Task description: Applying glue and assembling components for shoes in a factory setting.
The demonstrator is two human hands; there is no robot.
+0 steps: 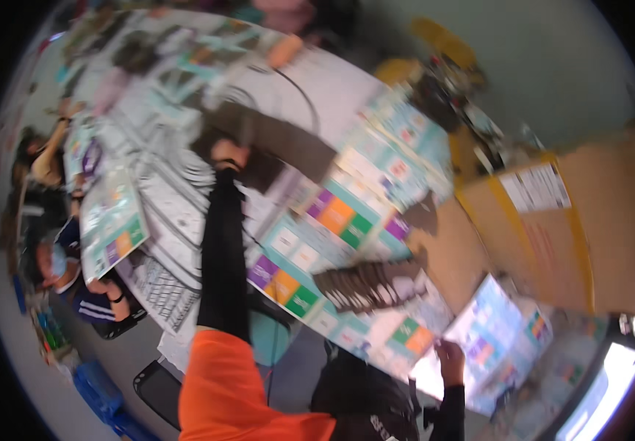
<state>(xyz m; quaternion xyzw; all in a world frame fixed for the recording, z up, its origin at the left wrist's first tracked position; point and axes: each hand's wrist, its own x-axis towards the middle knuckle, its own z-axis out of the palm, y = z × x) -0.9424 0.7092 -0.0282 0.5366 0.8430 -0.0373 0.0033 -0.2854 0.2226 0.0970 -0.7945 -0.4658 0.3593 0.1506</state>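
Note:
My left hand (229,153) reaches far forward over the table, at the edge of some dark brown flat pieces (281,137). Motion blur smears its fingers, so whether it grips a piece is unclear. Down at the right, my right hand (450,360) is closed at the edge of a glossy printed sheet (483,327), which stands tilted beside the table edge. Between the hands, a fanned row of dark brown pieces (369,283) lies on colourful printed sheets (299,287) with purple, orange and green blocks.
A large cardboard box (553,242) with yellow tape stands at the right. At the left, a masked co-worker (60,264) holds a printed sheet (115,224) near a keyboard (167,294). Other people's hands work at the table's far side. A blue bin (97,393) sits lower left.

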